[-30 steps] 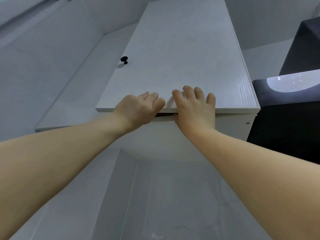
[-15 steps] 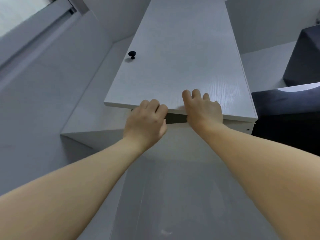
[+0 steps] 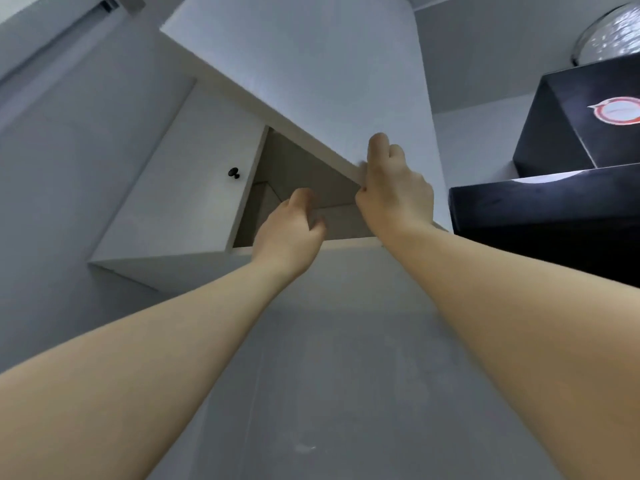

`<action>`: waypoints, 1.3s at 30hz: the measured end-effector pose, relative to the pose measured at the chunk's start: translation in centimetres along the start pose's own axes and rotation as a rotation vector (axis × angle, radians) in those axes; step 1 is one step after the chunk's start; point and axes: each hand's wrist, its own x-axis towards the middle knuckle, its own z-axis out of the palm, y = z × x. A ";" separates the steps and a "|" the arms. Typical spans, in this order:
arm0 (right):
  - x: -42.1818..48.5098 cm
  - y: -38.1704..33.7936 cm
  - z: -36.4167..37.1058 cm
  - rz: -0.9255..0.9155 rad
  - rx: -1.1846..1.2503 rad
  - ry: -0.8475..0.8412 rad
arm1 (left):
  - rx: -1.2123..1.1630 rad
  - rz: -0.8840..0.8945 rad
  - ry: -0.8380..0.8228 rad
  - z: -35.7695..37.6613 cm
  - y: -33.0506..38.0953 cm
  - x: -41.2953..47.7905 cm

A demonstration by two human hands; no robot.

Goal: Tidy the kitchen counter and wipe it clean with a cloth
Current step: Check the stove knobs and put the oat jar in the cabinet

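Overhead | right hand (image 3: 394,192) fingers clamped on lower edge of cupboard door (image 3: 311,81), swung partly out | left hand (image 3: 289,233) loosely curled, holding nothing, nearer the gap | shelf inside up and ahead | counter, cloth unseen

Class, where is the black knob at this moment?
In the head view, left of centre: the knob sits on the shut cabinet door, beside the opening, left of the left hand.
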 end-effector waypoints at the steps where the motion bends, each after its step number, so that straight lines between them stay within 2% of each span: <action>1: -0.1 0.2 -0.4 0.003 0.006 0.018 | -0.023 -0.001 0.013 0.2 0.5 0.1; 8: -0.3 2.2 -2.8 0.109 0.204 0.116 | -0.101 0.002 -0.008 3.0 3.2 0.6; 14: -0.4 3.9 -4.2 0.236 0.283 0.173 | -0.117 -0.031 -0.115 4.0 4.5 0.3; 22: -0.9 4.6 -4.6 0.294 0.416 0.147 | -0.108 -0.047 -0.205 3.5 6.2 -0.3; 26: -2.2 4.6 -4.0 0.449 0.481 0.137 | -0.080 -0.057 -0.253 2.9 6.0 -1.1; 30: -6.0 5.3 -2.0 0.585 0.362 -0.050 | -0.100 -0.104 -0.330 2.5 5.4 -3.1; 36: -13.9 4.9 0.8 0.577 0.318 -0.487 | -0.010 -0.175 -0.491 3.0 2.7 -9.1; 39: -18.5 4.2 1.7 0.609 0.334 -0.637 | 0.037 -0.243 -0.605 3.5 1.2 -13.5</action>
